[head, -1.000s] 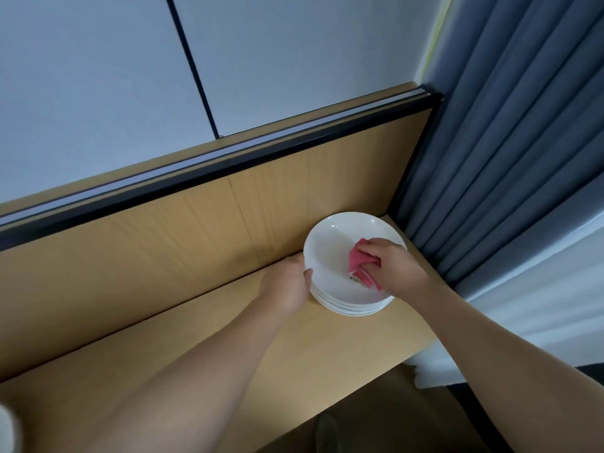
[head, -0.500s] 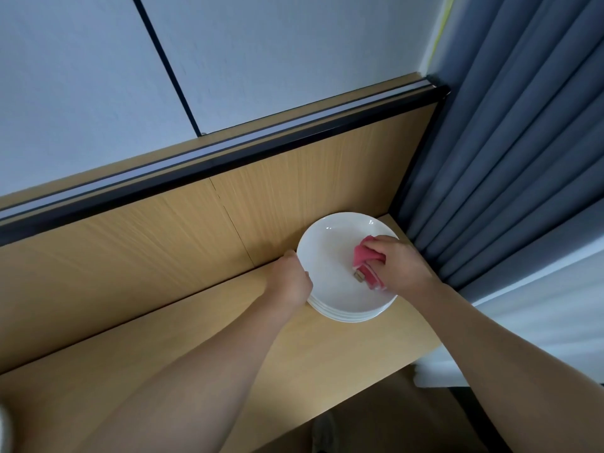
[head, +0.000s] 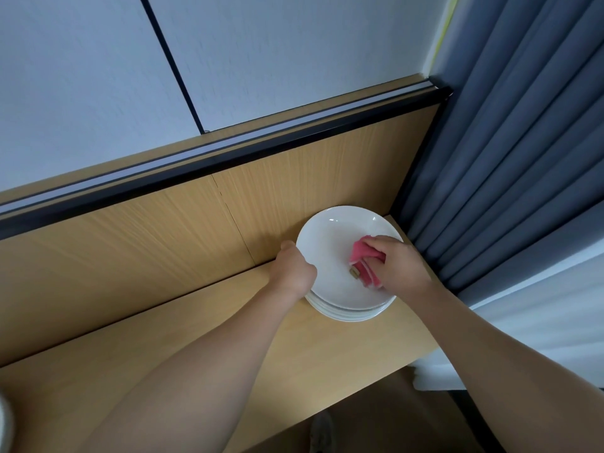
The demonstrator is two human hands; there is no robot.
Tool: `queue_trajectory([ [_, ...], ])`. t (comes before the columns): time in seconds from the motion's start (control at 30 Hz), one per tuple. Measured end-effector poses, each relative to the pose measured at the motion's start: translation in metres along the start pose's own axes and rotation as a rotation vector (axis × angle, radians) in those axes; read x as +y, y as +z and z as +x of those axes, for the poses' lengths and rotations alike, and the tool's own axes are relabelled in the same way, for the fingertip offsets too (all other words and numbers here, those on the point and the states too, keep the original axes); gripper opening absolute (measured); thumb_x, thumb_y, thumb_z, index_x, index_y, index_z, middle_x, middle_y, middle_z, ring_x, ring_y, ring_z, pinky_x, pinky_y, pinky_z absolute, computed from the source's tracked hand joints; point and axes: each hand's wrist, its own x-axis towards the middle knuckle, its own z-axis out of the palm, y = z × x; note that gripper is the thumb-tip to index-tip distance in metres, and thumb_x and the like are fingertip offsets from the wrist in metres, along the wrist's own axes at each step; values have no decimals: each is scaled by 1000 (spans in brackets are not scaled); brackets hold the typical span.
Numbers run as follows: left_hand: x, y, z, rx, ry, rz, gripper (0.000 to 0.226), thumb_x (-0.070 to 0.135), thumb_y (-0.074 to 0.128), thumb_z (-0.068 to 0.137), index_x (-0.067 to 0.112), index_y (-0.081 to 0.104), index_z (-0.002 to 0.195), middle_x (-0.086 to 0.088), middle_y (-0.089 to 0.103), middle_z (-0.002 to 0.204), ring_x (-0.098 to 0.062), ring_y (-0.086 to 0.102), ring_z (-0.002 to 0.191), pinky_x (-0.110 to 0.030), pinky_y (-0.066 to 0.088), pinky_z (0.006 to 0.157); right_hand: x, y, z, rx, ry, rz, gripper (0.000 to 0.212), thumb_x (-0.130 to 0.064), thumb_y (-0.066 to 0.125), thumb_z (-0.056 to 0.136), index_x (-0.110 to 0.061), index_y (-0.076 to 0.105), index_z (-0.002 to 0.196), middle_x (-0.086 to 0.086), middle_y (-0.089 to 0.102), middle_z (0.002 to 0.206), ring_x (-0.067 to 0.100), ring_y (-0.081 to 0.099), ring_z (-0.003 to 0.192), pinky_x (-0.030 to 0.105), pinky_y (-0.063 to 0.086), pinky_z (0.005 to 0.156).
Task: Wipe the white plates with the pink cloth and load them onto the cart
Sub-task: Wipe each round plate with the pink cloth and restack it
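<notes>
A light wooden worktop [head: 327, 354] with an upright wooden back panel [head: 163, 243] meets a white wall [head: 294, 60] and grey-blue pleated curtains [head: 506, 158]. The left hand [head: 294, 269] curls its grip around the near-left rim of the stack of round white plates [head: 333, 256]. The right hand [head: 402, 263] clutches the folded pink cloth [head: 364, 261], pressing it onto the top plate's right side.

- You have one stack of white plates [head: 333, 253]; several rims show, exact number unclear.
- One pink cloth [head: 362, 259].
- Two hands: your left hand [head: 294, 269] and right hand [head: 400, 264].
- One wooden table [head: 327, 354].
</notes>
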Motion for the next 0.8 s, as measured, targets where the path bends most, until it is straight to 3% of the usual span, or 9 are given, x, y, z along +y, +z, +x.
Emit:
queue_trajectory([
  [0.1,-4,-4,-4,6,15,-100,32,2,45,84,10,44,115,-5,56,102,-25,58,84,-28,43,57,-8,-4,0,46,-58,-8,31,-10,57,86,-35,70,99,-22,64,98,2,56,98,35,50,90],
  [0.27,-24,-28,-22,89,65,-190,29,3,43,87,16,44,112,6,53,89,-9,51,73,-25,39,53,-44,-8,-1,55,-201,-21,37,-8,56,82,-40,61,99,-41,56,92,-13,49,93,44,46,94],
  [0.4,-47,-53,-36,130,52,-209,27,4,43,87,20,44,109,5,56,93,-9,53,77,-25,39,55,-69,3,-1,42,-280,-44,34,-11,57,79,-40,68,93,-23,63,94,3,58,92,50,46,91],
  [0.5,-75,-77,-51,171,24,-226,28,4,42,87,21,44,109,5,56,96,-12,54,81,-24,39,54,-96,24,-5,-29,-295,-114,33,-12,59,84,-39,69,101,-17,64,106,12,57,105,56,26,109],
  [0.6,-106,-98,-65,220,-16,-231,29,3,41,87,17,47,112,4,56,93,-12,52,78,-25,38,54,-121,52,-16,-81,-321,-187,31,-16,58,86,-37,68,106,-16,62,115,11,56,110,53,16,114],
  [0.8,-170,-135,-98,276,-59,-266,30,2,40,84,13,50,110,2,56,90,-11,49,70,-25,36,52,-172,113,-45,-150,-445,-273,26,-19,62,84,-31,70,105,-11,63,117,17,56,110,47,19,109],
])
